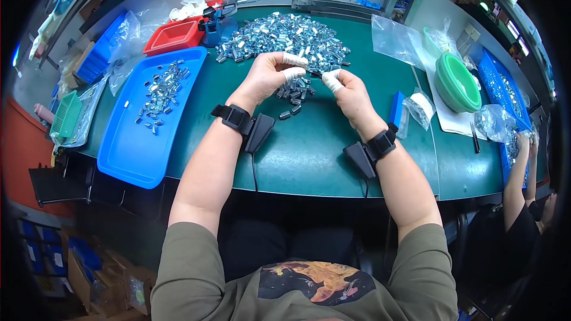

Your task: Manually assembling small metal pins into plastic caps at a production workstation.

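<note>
White coverings wrap the thumb and fingertips of both my hands. My left hand [266, 76] is closed in a pinch at the near edge of a big heap of small shiny metal cylinders [285, 37]. Facing it, my right hand [353, 96] is pinched too, thumb against finger. A small dark metal piece [315, 74] shows between the two sets of fingertips; its shape is mostly hidden. Below the hands lie a smaller cluster of cylinders [295, 90] and a few loose ones [290, 112] on the green tabletop [297, 157].
A blue tray [131, 157] with scattered cylinders lies left. Behind it stand a red bin [173, 37] and a blue-and-black tool [217, 27]. Green bowls [458, 83], plastic bags [397, 40] and a black pen [475, 138] are right. Another person's arms [516, 178] reach into a blue tray.
</note>
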